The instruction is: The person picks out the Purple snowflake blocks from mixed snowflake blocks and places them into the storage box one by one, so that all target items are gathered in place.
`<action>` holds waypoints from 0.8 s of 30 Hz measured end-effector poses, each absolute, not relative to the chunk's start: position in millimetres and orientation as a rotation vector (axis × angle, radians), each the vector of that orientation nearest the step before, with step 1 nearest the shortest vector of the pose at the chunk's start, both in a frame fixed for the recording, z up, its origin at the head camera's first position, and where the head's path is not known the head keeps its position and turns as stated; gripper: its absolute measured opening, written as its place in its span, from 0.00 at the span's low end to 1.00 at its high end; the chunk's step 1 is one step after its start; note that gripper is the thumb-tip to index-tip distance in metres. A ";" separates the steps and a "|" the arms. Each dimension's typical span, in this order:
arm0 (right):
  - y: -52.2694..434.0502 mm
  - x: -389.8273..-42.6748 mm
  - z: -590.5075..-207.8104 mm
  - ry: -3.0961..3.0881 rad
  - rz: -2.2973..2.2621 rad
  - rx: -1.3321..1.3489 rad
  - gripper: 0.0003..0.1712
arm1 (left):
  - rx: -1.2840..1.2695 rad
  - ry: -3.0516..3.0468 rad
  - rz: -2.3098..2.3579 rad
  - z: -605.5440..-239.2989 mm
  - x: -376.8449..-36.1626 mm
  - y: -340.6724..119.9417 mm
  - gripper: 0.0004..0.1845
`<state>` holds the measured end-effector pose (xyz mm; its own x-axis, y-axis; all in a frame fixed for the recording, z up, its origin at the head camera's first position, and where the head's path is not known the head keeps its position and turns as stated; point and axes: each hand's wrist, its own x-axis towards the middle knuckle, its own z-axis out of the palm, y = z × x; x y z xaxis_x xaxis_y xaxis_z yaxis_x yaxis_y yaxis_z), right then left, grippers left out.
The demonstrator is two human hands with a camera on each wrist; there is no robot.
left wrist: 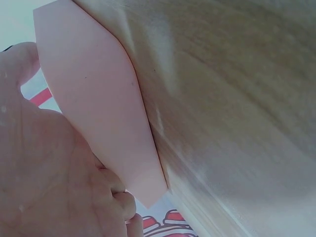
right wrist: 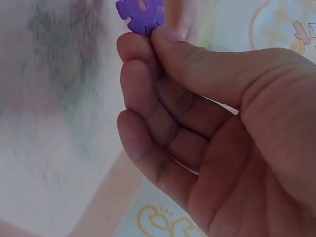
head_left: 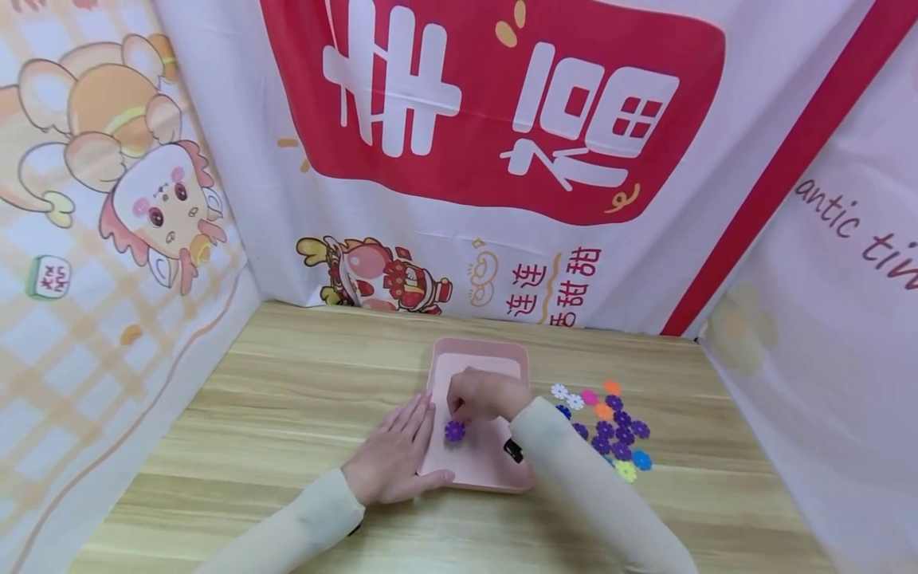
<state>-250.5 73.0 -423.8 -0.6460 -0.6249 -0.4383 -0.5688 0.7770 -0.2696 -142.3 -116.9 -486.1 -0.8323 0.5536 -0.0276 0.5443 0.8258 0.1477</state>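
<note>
Between thumb and index finger, my right hand (head_left: 482,394) pinches a purple snowflake-shaped plastic disc (head_left: 455,431) by its edge, over the pink tray (head_left: 476,476). The right wrist view shows the notched disc (right wrist: 143,14) at the fingertips, with the other fingers curled beneath. My left hand (head_left: 393,454) lies along the tray's left edge, fingers straight and thumb at the near left corner. In the left wrist view the hand (left wrist: 54,168) rests against the tray's outer wall (left wrist: 94,89).
Right of the tray, several loose discs lie in a group on the wooden table (head_left: 301,399): purple discs (head_left: 622,437), orange discs (head_left: 612,387), white discs (head_left: 559,391), a yellow disc (head_left: 626,471) and a blue disc (head_left: 641,460). Printed cloth (head_left: 459,199) hangs behind and at both sides.
</note>
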 end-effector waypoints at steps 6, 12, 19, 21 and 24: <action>68.6 -248.9 -440.9 2.429 -0.204 -0.873 0.07 | 0.892 2.934 0.201 -486.7 -142.9 -116.3 0.56; 70.0 -245.0 -451.3 2.412 -0.213 -0.786 0.03 | 0.883 2.920 0.219 -486.2 -143.3 -116.4 0.56; 69.3 -241.7 -457.0 2.390 -0.175 -0.837 0.08 | 0.870 2.912 0.232 -485.5 -144.1 -116.0 0.57; 68.6 -241.0 -458.8 2.379 -0.172 -0.854 0.09 | 0.868 2.909 0.231 -485.7 -143.9 -116.0 0.56; 67.4 -240.6 -460.0 2.373 -0.180 -0.860 0.10 | 0.867 2.910 0.224 -486.0 -143.6 -116.2 0.56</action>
